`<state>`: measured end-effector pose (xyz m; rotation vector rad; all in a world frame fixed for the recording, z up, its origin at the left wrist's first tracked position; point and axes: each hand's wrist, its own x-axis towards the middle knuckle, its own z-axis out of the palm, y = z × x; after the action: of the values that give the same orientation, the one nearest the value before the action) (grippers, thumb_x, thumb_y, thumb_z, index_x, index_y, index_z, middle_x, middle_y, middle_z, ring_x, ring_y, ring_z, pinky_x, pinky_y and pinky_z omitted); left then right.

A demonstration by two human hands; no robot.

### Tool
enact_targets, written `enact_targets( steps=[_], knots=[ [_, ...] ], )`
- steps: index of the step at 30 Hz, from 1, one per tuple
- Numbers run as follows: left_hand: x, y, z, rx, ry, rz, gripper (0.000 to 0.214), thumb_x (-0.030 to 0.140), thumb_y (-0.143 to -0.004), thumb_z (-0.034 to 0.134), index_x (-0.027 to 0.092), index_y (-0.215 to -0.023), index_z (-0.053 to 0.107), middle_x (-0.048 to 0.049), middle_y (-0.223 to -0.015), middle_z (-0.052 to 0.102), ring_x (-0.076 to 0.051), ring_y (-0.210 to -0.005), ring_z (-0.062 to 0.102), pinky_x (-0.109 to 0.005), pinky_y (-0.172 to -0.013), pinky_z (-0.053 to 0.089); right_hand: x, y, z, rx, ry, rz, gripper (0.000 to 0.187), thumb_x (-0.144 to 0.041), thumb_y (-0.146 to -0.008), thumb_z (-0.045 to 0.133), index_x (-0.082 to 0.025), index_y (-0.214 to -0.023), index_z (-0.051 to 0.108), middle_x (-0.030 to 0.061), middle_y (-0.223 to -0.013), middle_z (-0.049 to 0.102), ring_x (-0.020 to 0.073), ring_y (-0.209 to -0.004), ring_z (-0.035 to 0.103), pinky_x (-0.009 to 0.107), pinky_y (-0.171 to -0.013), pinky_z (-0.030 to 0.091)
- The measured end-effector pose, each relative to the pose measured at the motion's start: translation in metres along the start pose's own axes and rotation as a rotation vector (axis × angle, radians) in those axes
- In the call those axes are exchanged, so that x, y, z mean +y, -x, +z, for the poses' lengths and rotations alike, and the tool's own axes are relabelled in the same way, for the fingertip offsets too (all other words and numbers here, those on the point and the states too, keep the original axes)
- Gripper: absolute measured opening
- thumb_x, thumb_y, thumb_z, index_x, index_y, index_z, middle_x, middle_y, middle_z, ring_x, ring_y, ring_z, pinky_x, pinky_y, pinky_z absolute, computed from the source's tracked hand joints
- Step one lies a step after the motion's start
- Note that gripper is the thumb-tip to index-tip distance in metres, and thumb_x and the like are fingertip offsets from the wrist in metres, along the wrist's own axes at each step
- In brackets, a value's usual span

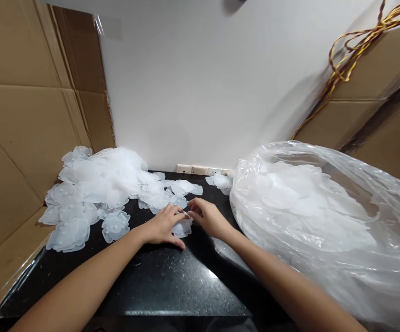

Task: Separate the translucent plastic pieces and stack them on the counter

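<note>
My left hand [165,226] rests over a small bunch of frosted, translucent plastic pieces [183,228] with wavy edges, its fingers spread and the thumb stretched out to the side. Facing it, my right hand [209,216] has its fingers curled toward the thumb at the edge of that bunch. Whatever lies between those fingertips is too small to make out. A large heap of the same plastic pieces [106,175] spreads across the left back of the black counter [172,286].
A clear plastic bag [255,221] full of similar pieces stands at the right. Cardboard [23,115] walls in the left side. More cardboard [376,83] leans at the right, with yellow-red twisted wires [338,69] over it. Low sockets [200,170] line the white wall [193,83].
</note>
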<state>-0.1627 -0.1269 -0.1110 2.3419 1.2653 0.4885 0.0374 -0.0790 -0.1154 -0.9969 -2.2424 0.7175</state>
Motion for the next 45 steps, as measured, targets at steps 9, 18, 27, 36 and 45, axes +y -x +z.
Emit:
enact_targets(
  steps=[9,18,27,36,45],
  knots=[
    [0.006,-0.003,-0.012,0.031,0.383,-0.238,0.056,0.018,-0.064,0.076,0.024,-0.118,0.062,-0.0038,-0.103,0.059,-0.022,-0.094,0.057,-0.035,-0.084,0.047,0.038,0.001,0.027,0.054,-0.102,0.026,0.010,-0.022,-0.078,0.067,-0.021,-0.087,0.062,0.0016,-0.084,0.053,0.0175,-0.075,0.053,0.030,-0.071,0.045],
    [0.013,-0.012,-0.011,0.345,1.293,-0.629,0.025,0.012,-0.067,0.073,0.018,-0.081,0.054,-0.0011,-0.081,0.067,-0.017,-0.078,0.070,-0.028,-0.078,0.055,0.039,0.003,0.008,0.018,-0.280,0.139,0.013,-0.023,-0.084,0.056,-0.021,-0.096,0.060,-0.0030,-0.073,0.055,0.0147,-0.065,0.049,0.027,-0.064,0.039],
    [0.005,-0.016,-0.004,0.232,1.524,-0.749,0.027,0.033,-0.096,0.053,0.010,-0.107,0.062,-0.0197,-0.107,0.073,-0.028,-0.098,0.073,-0.043,-0.091,0.056,0.055,0.003,-0.002,0.007,-0.067,0.113,0.022,-0.017,-0.086,0.056,-0.022,-0.106,0.064,0.0033,-0.091,0.051,0.0166,-0.075,0.053,0.031,-0.075,0.046],
    [0.006,-0.016,-0.007,0.183,1.552,-0.737,0.056,0.054,-0.099,0.032,0.010,-0.118,0.062,-0.0207,-0.115,0.072,-0.028,-0.104,0.071,-0.042,-0.095,0.051,0.054,0.002,0.000,0.079,-0.003,0.002,0.021,-0.016,-0.083,0.065,-0.025,-0.101,0.070,0.0085,-0.107,0.057,0.0256,-0.102,0.055,0.045,-0.097,0.044],
    [0.004,-0.015,-0.005,0.180,1.594,-0.699,0.055,0.055,-0.098,0.035,0.010,-0.112,0.064,-0.0193,-0.112,0.072,-0.028,-0.101,0.071,-0.043,-0.096,0.050,0.032,0.011,-0.016,0.189,-0.400,0.106,0.015,-0.037,-0.090,0.057,-0.022,-0.087,0.060,0.0014,-0.078,0.062,0.0165,-0.066,0.057,0.031,-0.065,0.047]
  ],
)
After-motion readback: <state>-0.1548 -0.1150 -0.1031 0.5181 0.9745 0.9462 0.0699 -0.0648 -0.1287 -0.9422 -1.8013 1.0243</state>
